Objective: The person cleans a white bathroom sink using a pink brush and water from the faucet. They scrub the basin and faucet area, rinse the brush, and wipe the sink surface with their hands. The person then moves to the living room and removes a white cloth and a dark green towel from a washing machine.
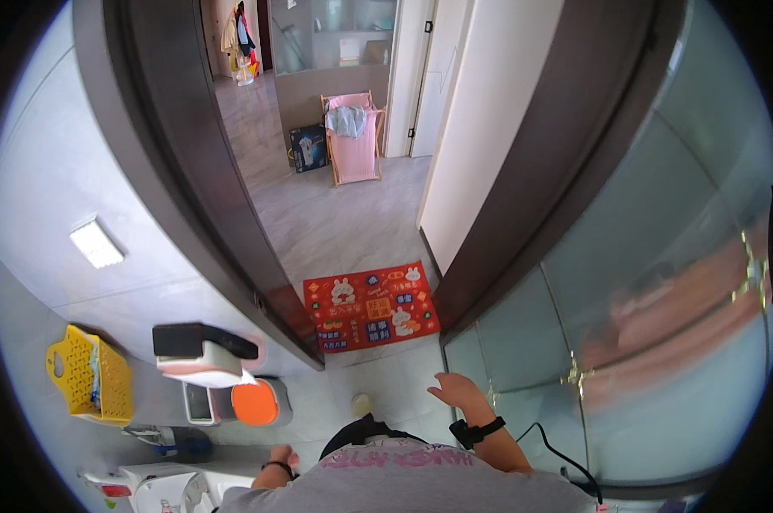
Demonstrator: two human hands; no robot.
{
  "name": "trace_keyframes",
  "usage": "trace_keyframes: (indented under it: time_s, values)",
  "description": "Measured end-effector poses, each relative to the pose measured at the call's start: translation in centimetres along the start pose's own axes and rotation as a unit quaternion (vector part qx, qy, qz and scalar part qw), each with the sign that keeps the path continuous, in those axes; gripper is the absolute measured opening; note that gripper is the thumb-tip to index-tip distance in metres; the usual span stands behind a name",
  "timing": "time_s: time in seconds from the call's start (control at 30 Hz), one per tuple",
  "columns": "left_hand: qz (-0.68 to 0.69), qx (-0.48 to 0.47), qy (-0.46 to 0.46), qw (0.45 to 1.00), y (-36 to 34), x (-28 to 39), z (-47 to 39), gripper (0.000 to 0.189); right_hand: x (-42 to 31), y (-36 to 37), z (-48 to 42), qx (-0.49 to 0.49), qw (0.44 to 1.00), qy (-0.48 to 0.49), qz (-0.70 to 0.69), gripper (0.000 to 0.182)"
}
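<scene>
Low at my left side, my left hand (285, 456) hangs beside the white toilet (171, 490), with a dark band at its wrist. Its fingers are foreshortened, and nothing is seen in them. My right hand (458, 390) is held out near the glossy grey-green wall (521, 340), thumb and fingers apart and nothing in it. A black band with a device (477, 432) circles that wrist. Ahead of me a red doormat (371, 308) with rabbit pictures and writing lies across the doorway. One light-coloured shoe tip (362, 404) shows below me.
Dark door frames (187, 160) bound the doorway. Along the left wall are a yellow basket (114, 391), a tissue holder (200, 365), an orange-lidded bin (255, 404) and a light switch (96, 242). Beyond stand a pink laundry hamper (354, 157) and a dark box (309, 149).
</scene>
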State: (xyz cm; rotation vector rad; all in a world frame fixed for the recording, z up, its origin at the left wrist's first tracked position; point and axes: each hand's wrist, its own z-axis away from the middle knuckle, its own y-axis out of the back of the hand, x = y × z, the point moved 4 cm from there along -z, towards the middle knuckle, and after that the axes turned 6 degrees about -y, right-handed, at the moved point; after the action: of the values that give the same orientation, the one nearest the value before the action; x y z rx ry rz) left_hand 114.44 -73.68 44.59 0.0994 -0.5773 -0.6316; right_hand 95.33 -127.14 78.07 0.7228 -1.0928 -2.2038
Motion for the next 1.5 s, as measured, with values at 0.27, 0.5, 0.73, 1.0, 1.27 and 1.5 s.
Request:
trace_keyframes:
  time_s: [0.27,0.5,0.73,1.0,1.27,1.5]
  values:
    - [0.0,-0.188,-0.171,0.967,-18.0,37.8,-8.9,0.022,5.0,6.9,-13.1,0.077,0.992,-0.06,-0.077,0.051]
    - [-0.052,-0.117,-0.239,0.963,-22.2,53.0,-13.6,0.017,5.8,13.6,-31.6,-0.027,0.998,-0.027,-0.053,0.05]
    - [0.025,0.035,0.094,0.995,-16.6,49.2,-15.1,0.018,1.5,26.9,-44.7,0.104,0.989,0.086,-0.062,0.036]
    - [0.13,-0.045,0.015,0.99,-17.7,53.6,-21.5,0.01,-2.6,30.1,-54.0,0.011,0.993,0.121,-0.005,0.037]
    - [0.158,-0.016,-0.027,0.987,-16.8,65.0,-27.6,0.018,-4.2,30.3,-56.9,-0.035,0.997,0.055,-0.036,0.042]
    - [0.131,0.009,-0.073,0.989,-16.6,72.4,-27.7,0.021,-5.8,30.3,-60.9,-0.042,0.988,0.093,-0.12,0.036]
